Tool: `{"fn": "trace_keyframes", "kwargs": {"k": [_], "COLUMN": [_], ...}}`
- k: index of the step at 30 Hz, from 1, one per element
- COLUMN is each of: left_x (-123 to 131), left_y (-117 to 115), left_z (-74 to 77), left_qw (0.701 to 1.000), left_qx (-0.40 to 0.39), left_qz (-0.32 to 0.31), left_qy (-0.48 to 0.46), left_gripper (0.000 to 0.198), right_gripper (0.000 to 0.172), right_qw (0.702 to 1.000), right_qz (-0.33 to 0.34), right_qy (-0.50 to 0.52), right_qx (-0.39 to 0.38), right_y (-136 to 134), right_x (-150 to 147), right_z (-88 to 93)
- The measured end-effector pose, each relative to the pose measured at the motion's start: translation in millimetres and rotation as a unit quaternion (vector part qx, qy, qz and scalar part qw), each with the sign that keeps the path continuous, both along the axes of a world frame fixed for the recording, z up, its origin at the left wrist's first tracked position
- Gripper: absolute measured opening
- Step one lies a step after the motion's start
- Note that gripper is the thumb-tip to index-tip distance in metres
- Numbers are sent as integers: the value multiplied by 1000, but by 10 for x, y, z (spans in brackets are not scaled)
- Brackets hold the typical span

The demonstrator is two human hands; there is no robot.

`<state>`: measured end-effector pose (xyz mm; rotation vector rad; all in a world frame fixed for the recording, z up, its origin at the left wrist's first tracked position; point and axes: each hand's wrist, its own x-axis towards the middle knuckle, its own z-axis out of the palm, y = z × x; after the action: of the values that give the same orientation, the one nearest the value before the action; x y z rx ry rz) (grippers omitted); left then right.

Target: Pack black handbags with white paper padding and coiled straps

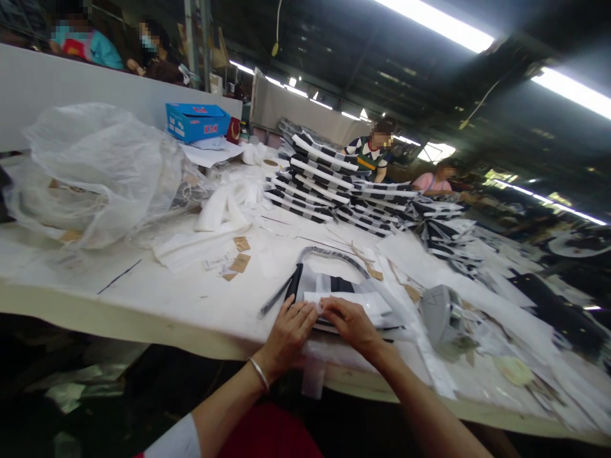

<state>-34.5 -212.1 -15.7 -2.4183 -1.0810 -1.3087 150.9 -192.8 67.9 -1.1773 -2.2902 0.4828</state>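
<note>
A black, white and grey handbag [341,284] lies on the table before me, with its curved handle [329,252] wrapped in clear plastic and pointing away. White wrapping sheet [370,302] covers part of its near side. My left hand [292,324] is closed at the bag's near left corner, fingers together and thumb hidden. Close beside it, my right hand [351,323] has bent fingers pinching at the sheet's near edge. The two hands' fingertips almost meet. A strip of clear plastic [314,376] hangs below the table edge.
A grey tape dispenser [442,315] stands to the right. Brown tags [238,264] and a large clear plastic bag [102,172] lie leftward. Stacked checked pieces [324,178] rise behind, near a blue box [197,122]. Several people work farther back.
</note>
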Motion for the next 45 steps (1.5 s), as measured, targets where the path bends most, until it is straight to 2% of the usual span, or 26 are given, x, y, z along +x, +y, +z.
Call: {"fn": "trace_keyframes", "kwargs": {"k": [6, 11, 16, 20, 22, 24, 26, 28, 32, 37, 40, 45], "left_x": [-16, -20, -26, -35, -37, -37, -34, -33, -60, -150, -182, -195], "left_y": [-4, 6, -5, -2, 6, 10, 10, 9, 36, 108, 97, 7], "left_z": [34, 49, 88, 118, 127, 132, 134, 136, 170, 250, 239, 211], "left_qw": [999, 999, 998, 999, 998, 997, 997, 997, 997, 992, 992, 992], "left_qx": [-36, -34, -50, -36, -38, -46, -50, -47, -29, -7, -24, -95], "left_qz": [-6, -11, -13, -13, -22, -30, -35, -35, -26, -32, -43, -76], "left_qy": [4, 14, 28, 38, 42, 46, 49, 51, 69, 120, 116, 45], "left_gripper": [49, 34, 34, 34, 33, 33, 33, 33, 30, 25, 26, 37], "right_gripper": [14, 14, 15, 23, 37, 50, 48, 37, 20, 23, 29, 28], "right_qw": [992, 985, 980, 982, 976, 967, 960, 958, 959, 953, 956, 968], "right_qz": [14, 18, 12, 67, 84, 73, 50, 29, 16, 18, 29, -17], "right_qy": [18, -15, 16, -58, -132, -184, -190, -160, -78, -35, -12, -13], "right_qx": [122, 171, 196, 168, 150, 162, 200, 234, 274, 302, 292, 250], "right_y": [-163, -277, -587, -947, -1074, -1129, -1113, -1050, -883, -657, -526, -423], "right_x": [30, 46, 155, 219, 226, 218, 193, 149, 32, -70, -130, -177], "right_z": [-62, -29, -32, -191, -335, -490, -610, -656, -497, -207, -189, -223]}}
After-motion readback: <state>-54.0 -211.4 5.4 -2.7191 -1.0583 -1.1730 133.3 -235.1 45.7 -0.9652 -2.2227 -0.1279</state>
